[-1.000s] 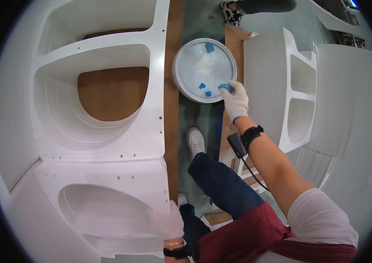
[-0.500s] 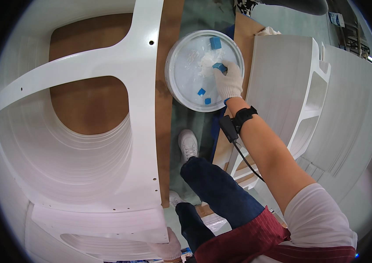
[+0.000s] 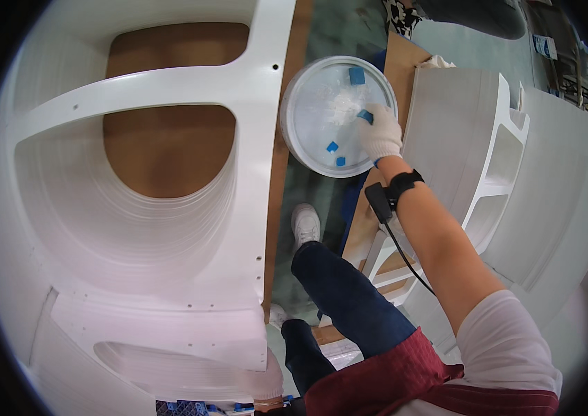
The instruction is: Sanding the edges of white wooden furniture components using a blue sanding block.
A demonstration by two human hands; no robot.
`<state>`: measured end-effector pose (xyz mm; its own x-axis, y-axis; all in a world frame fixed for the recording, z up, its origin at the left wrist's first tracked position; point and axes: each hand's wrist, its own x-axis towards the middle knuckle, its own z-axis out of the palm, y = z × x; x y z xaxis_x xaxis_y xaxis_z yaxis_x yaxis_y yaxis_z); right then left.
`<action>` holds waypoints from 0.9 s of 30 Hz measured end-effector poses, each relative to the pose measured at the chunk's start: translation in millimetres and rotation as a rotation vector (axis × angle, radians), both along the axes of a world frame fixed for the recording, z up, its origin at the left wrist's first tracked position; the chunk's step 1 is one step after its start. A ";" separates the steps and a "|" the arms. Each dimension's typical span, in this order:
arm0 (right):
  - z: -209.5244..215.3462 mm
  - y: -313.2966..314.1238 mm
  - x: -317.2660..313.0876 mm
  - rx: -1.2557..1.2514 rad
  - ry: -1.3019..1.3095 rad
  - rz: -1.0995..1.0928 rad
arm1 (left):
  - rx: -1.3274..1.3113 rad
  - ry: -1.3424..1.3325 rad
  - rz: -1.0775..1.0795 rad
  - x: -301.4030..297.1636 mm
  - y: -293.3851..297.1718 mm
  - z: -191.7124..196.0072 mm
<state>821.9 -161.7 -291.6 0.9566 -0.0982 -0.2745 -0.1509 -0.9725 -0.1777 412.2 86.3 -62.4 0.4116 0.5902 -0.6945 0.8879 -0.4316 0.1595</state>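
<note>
My right hand [image 3: 381, 130], in a white knit glove, pinches a small blue block [image 3: 365, 116] above a round white tub lid [image 3: 301, 156]. White powder or paste [image 3: 344, 107] is smeared over the middle of that lid. A larger blue block [image 3: 357, 75] lies near its far rim, and two small blue pieces [image 3: 332, 147] sit toward the near side. At the bottom, my gloved left hand [image 3: 271, 380] is against the edge of a large white moulded panel [image 3: 252, 208]. The panel hides its fingers.
Brown board [image 3: 169, 152] shows through the panel's openings. On the right stand more stacked white mouldings [image 3: 446, 132] on a wooden board [image 3: 398, 62]. My legs [image 3: 349, 284] and white shoes are in the gap between. Another person's dark-clothed leg [image 3: 481, 14] shows at the top.
The whole view has shifted, so the panel and lid appear further right. My right hand still grips the blue block, now a little nearer the lid's right rim.
</note>
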 end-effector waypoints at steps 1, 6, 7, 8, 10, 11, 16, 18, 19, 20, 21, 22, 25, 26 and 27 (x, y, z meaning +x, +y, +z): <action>9.6 -0.5 -3.3 0.023 -0.027 -0.027 | 0.023 -0.039 -0.051 0.8 0.1 0.4; 91.1 -6.2 -63.3 0.565 -0.003 -0.388 | 0.021 0.082 -0.028 18.1 4.5 16.2; 126.9 10.0 -81.9 0.757 0.097 -0.520 | 0.041 0.198 0.004 19.7 4.6 21.9; 169.0 24.7 -101.2 0.939 0.210 -0.648 | 0.077 0.187 -0.034 9.3 4.0 20.8; 202.4 8.6 -142.0 1.456 0.462 -0.759 | 0.065 0.030 0.009 4.7 5.5 27.2; 231.6 25.6 -164.2 1.499 0.474 -0.796 | 0.015 -0.006 0.059 12.1 8.2 34.4; 416.6 105.1 -274.9 1.732 0.689 -0.565 | -0.116 -0.115 -0.102 -11.0 28.1 91.4; 472.3 124.4 -333.0 1.940 0.799 -0.345 | -0.033 -0.346 -0.129 -46.3 28.6 127.2; 495.5 124.4 -366.0 2.019 0.845 -0.269 | -0.097 -0.476 -0.104 -72.5 27.0 152.7; 508.3 131.6 -397.8 2.101 0.871 -0.214 | -0.164 -0.603 -0.072 -104.1 29.7 178.6; 525.9 136.3 -431.9 2.174 0.975 -0.229 | -0.291 -0.670 -0.085 -142.7 33.8 210.8; 545.0 146.8 -466.4 2.248 1.093 -0.236 | -0.436 -0.816 -0.047 -187.9 40.9 219.0; 606.1 179.7 -582.3 2.286 1.213 -0.180 | -0.554 -0.673 0.164 -371.5 62.2 285.6; 626.9 196.1 -612.4 2.282 1.267 -0.145 | -0.559 -0.646 0.285 -441.1 72.8 296.6; 648.8 208.9 -640.7 2.247 1.318 -0.104 | -0.463 -0.617 0.416 -521.2 81.6 294.0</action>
<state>181.2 47.2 357.2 0.3640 0.9247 -0.1115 -0.9213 0.3398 -0.1891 -109.0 167.9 231.6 0.6073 0.4895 -0.6258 0.6562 0.1351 0.7424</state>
